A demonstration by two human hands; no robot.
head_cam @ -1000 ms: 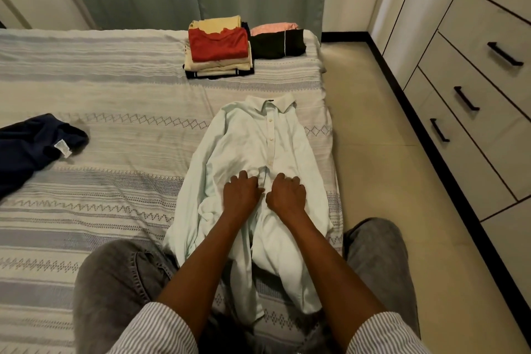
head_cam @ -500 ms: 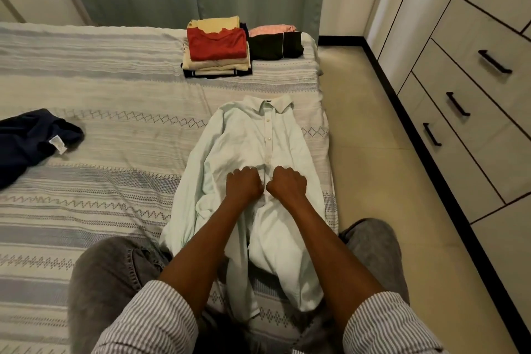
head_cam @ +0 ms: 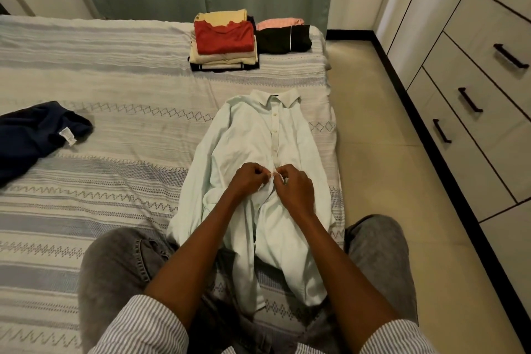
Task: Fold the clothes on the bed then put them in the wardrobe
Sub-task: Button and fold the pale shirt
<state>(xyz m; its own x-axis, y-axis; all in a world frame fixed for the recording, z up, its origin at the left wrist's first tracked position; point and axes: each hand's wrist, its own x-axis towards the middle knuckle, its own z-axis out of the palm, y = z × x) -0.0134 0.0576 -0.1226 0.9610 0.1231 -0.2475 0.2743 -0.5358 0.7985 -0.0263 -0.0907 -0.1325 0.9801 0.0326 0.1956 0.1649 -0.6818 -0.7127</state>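
A pale mint button-up shirt (head_cam: 253,135) lies face up on the striped bed (head_cam: 115,89), collar away from me, its lower half draped toward my knees. My left hand (head_cam: 248,181) and my right hand (head_cam: 296,190) meet at the shirt's front placket at mid-chest. Each pinches the placket's cloth with curled fingers, the two almost touching. A dark navy garment (head_cam: 31,135) lies crumpled at the bed's left side.
A folded stack topped by a red shirt (head_cam: 224,39) and a black and pink folded pile (head_cam: 283,37) sit at the bed's far end. The wardrobe's drawers (head_cam: 482,89) with black handles line the right wall beyond a strip of tiled floor (head_cam: 382,158).
My hands went from resting on the shirt with knuckles up to lifting slightly and pinching the placket between them. The shirt itself has stayed in place.
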